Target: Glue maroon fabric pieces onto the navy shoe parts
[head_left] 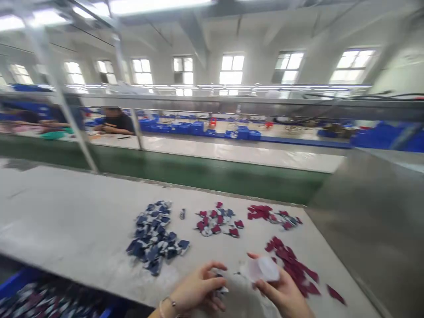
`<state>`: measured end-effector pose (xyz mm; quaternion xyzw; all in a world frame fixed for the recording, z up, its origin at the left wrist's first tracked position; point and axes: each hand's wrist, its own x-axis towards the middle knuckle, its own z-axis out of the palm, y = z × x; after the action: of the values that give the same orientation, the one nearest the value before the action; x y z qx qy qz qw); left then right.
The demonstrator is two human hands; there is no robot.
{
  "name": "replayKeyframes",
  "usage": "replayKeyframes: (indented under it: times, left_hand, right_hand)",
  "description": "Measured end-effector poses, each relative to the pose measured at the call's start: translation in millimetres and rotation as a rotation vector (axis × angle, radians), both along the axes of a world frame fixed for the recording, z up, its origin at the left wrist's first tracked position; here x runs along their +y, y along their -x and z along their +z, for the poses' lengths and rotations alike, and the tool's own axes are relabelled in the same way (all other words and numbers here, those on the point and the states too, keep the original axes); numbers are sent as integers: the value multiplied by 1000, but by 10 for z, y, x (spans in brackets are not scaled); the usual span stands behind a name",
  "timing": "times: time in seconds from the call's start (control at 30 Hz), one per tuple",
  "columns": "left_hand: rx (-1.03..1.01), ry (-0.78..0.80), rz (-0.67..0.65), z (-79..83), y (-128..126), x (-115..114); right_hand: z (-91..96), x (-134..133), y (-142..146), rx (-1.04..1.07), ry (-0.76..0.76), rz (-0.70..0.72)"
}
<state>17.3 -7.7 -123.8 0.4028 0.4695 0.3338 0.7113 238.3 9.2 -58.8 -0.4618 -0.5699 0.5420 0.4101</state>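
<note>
My left hand (200, 289) is at the bottom edge of the worktable (66, 221), fingers curled round a small dark and white piece (220, 289). My right hand (281, 289) is beside it, pinching a small clear plastic piece (263, 269). A pile of dark blue and white pieces (155, 236) lies just beyond my left hand. A mixed red, blue and white pile (217, 221) sits further back. Red pieces (294, 265) are spread to the right of my right hand, with another red cluster (270, 214) behind. The picture is motion-blurred.
A green conveyor belt (198, 172) runs behind the table, a metal panel (374, 221) rises at the right. A blue bin (39, 298) of mixed pieces sits at the lower left. A small metal item (182, 214) lies between piles. A person (114, 121) sits at the far bench among blue crates (198, 128).
</note>
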Motion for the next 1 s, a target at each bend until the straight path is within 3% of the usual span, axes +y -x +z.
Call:
replayKeyframes:
  times: [0.17, 0.27, 0.4, 0.6, 0.87, 1.0]
  left_hand:
    - [-3, -96, 50, -6, 49, 26]
    - [155, -170, 15, 64, 76, 2]
    - [196, -195, 32, 138, 39, -70]
    - [256, -234, 138, 198, 10, -200]
    - [263, -275, 149, 297, 13, -271]
    - [281, -287, 150, 311, 1, -266]
  right_hand:
    - [7, 48, -35, -6, 36, -49]
    - [17, 3, -14, 20, 75, 0]
    - [104, -64, 59, 5, 109, 127]
    - [215, -140, 224, -58, 172, 115]
    - [324, -133, 358, -375, -228, 182]
    - [344, -145, 360, -406, -318, 165]
